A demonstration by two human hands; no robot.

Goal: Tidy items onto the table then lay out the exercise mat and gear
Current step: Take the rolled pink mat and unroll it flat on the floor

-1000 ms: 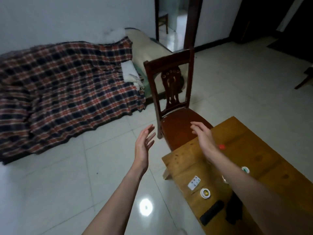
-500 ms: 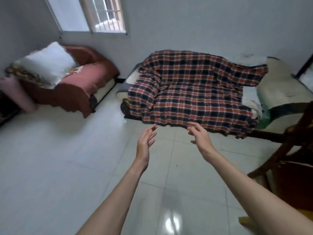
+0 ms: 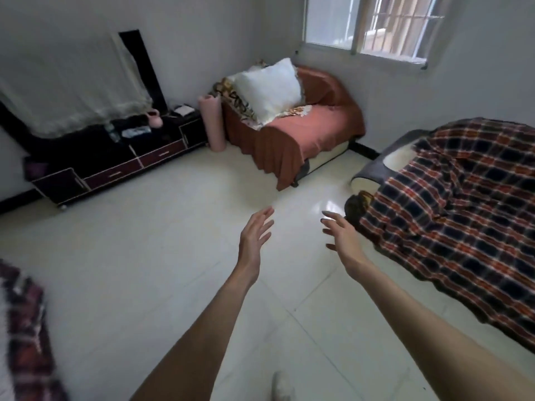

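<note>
A rolled pink exercise mat [image 3: 212, 123] stands upright on the floor at the far side of the room, between the dark low cabinet [image 3: 115, 166] and the red armchair [image 3: 301, 134]. A pink kettlebell-like object [image 3: 155, 119] sits on top of the cabinet. My left hand [image 3: 254, 238] and my right hand [image 3: 341, 238] are both held out in front of me over the white tiled floor, fingers spread, holding nothing. Both hands are far from the mat. The table is out of view.
A sofa under a plaid blanket [image 3: 463, 221] fills the right side. The red armchair carries a white pillow [image 3: 269, 88]. Another plaid fabric [image 3: 26, 337] shows at the lower left edge. Open tiled floor [image 3: 162, 244] stretches between me and the cabinet.
My view has swung left: the table and chair left the frame, the plaid sofa moved to the right, and the cabinet and pink mat came into sight. Both hands stay open and empty.
</note>
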